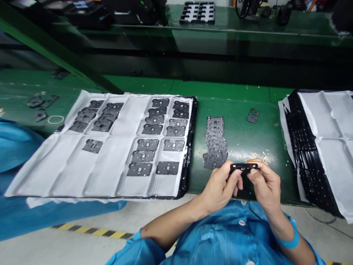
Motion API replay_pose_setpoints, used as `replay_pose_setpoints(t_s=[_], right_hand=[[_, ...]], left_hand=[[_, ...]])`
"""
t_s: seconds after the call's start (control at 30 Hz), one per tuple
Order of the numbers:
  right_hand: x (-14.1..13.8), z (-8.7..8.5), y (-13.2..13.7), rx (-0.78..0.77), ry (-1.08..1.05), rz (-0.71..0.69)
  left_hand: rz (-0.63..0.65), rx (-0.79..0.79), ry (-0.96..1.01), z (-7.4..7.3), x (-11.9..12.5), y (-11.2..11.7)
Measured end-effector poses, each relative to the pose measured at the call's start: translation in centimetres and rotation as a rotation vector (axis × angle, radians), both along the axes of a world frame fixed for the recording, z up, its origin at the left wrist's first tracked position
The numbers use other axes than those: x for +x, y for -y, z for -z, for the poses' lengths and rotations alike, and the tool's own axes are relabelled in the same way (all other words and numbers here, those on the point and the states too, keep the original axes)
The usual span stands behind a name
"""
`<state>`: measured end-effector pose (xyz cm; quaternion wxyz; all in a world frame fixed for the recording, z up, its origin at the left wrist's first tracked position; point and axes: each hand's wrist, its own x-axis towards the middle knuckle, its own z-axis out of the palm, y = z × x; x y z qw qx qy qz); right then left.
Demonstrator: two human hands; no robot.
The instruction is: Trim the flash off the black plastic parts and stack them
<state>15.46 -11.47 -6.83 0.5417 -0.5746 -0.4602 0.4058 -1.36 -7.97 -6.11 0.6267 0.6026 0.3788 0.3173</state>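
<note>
A flat black plate (pixel 243 168) with small cut-outs is held between both hands near the bench's front edge, tilted so its narrow side shows. My left hand (pixel 224 182) is closed on its left end, thumb in front. Its right end is pinched by my right hand (pixel 263 182), the thumb pressing on the face. Just beyond my left hand, an overlapping row of similar plates (pixel 215 138) lies on the green bench (pixel 237 110). One single plate (pixel 253 115) lies farther back. Small pale crumbs (pixel 261 156) are scattered beyond my right hand.
Left of me, a white-lined tray (pixel 118 147) carries several black plates in its compartments. A stack of black trays (pixel 309 158) with white lining stands at right. Someone in blue clothing (pixel 19 147) is at far left. A green post (pixel 60 48) slants behind the left tray.
</note>
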Motion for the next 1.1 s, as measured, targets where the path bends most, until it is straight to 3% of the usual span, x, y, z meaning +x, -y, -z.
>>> replay_pose_setpoints(t_s=[0.27, 0.6, 0.9, 1.1], right_hand=[[0.4, 0.5, -0.1, -0.044, 0.005, -0.010], [0.2, 0.7, 0.0, 0.011, -0.006, -0.030], [1.2, -0.5, -0.3, -0.012, -0.028, -0.143], [1.2, -1.2, -0.4, 0.004, 0.109, -0.095]], left_hand=[[0.013, 0.053, -0.027, -0.1, -0.1, 0.0], [0.021, 0.033, -0.033, 0.2, -0.2, 0.1], [0.009, -0.005, -0.016, 0.1, -0.3, -0.3], [0.025, -0.066, 0.049, -0.2, -0.6, -1.0]])
